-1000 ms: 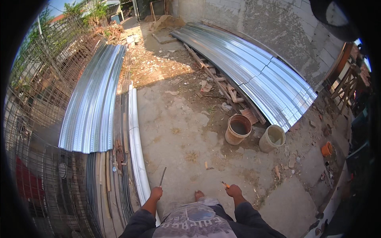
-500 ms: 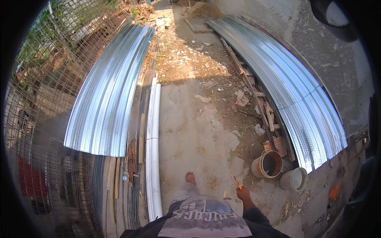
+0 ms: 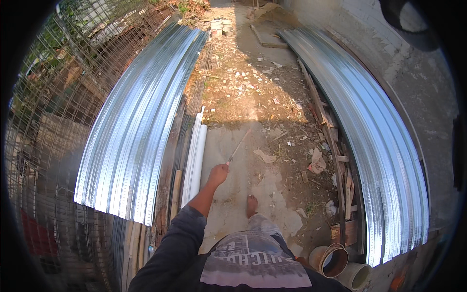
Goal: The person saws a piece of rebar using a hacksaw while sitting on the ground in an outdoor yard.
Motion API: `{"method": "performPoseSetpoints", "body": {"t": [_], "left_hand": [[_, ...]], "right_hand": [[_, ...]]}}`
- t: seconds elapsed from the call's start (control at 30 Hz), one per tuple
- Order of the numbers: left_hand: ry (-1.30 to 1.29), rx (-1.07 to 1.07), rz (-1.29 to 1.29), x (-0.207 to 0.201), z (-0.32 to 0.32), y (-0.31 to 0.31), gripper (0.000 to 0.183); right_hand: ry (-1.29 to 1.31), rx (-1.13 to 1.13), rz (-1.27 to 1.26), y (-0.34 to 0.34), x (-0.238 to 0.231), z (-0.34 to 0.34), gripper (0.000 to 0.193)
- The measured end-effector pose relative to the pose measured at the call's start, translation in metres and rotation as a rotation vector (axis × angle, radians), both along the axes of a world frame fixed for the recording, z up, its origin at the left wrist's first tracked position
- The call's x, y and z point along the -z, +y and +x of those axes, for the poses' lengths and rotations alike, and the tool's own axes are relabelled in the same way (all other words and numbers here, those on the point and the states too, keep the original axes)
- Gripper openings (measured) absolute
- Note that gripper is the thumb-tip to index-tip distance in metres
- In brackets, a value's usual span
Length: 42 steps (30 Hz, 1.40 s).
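Seen from above, a person stands on a bare concrete path (image 3: 221, 214), one bare foot (image 3: 251, 206) in front of the body. The left hand (image 3: 219, 174) reaches ahead, its fingers curled closed around the lower end of a slim rod (image 3: 238, 148). Nearly all of the rod's length sticks out beyond the fist, slanting forward and to the right, with its thin far end blurred against the ground behind it. The right hand is out of sight, so how it grips cannot be told.

Left of the left hand, two long white tubes (image 3: 196, 155) lie side by side along the path. Beyond them, shiny ribbed metal sheets (image 3: 136, 126) rest in a long stack beside a wire mesh (image 3: 63, 102). On the path's right, well apart from the rod, runs another stretch of ribbed sheeting (image 3: 360, 131), with wooden planks (image 3: 327, 131) along its near edge. At lower right, near the person's dark sleeve-side, sit a brown bucket (image 3: 317, 258) and a pale bucket (image 3: 362, 280).
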<state>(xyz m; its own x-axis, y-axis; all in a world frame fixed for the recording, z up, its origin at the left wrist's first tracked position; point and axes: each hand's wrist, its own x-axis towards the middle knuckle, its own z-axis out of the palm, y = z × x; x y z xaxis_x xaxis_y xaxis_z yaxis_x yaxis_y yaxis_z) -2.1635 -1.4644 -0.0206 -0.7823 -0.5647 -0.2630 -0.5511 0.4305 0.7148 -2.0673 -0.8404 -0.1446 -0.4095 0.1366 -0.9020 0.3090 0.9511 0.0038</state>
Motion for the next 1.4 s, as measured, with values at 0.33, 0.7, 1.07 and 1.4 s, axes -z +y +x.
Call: {"method": "performPoseSetpoints", "body": {"t": [0.33, 0.7, 1.07, 1.4], "left_hand": [[-0.919, 0.781, -0.357, 0.148, 0.088, -0.105, 0.033], [-0.933, 0.312, 0.006, 0.229, -0.257, -0.369, 0.043], [0.010, -0.025, -0.030, 0.014, -0.968, -0.594, 0.052], [-0.648, 0.156, -0.033, 0.254, -0.925, -0.766, 0.023]], "right_hand": [[0.557, -0.239, -0.191, -0.335, -0.036, -0.500, 0.053], [0.828, -0.355, -0.180, -0.506, 0.028, -0.772, 0.039], [-0.059, -0.052, -0.019, -0.523, 0.050, -0.898, 0.045], [0.140, -0.492, -0.172, -0.847, 0.075, -1.326, 0.047]]}}
